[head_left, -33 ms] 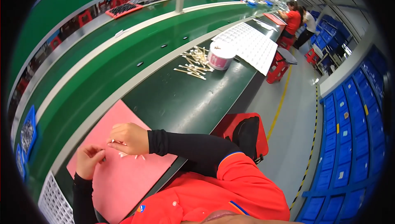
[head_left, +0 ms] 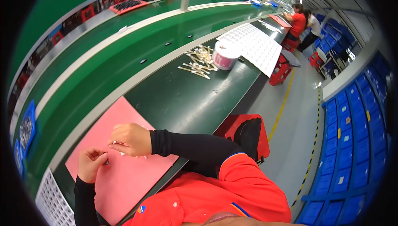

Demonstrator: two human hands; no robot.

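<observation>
Over a pink mat [head_left: 137, 184] on the dark green bench, both my hands work close together. My right hand [head_left: 130, 139] is closed in a pinch around a cotton swab [head_left: 114, 142], whose white tip pokes out by the thumb. Just left of it and a little nearer, my left hand [head_left: 92, 164] pinches a small dark piece [head_left: 107, 162]; its kind is too small to make out. Bits of other white swabs [head_left: 144, 156] lie on the mat beneath my right hand, mostly covered by it.
Loose cotton swabs [head_left: 200, 62] spill beside a round tub [head_left: 226, 55] farther along the bench. Beyond stands a white compartment tray [head_left: 257, 43]; another [head_left: 52, 197] is at near left. A green conveyor [head_left: 103, 64] carries small black pieces. A red stool [head_left: 261, 139] holds a black bag.
The small dark piece at my left fingertips shows more plainly now. Black pieces on the conveyor have shifted slightly right in view, along with the whole scene. My hands stay nearly in place.
</observation>
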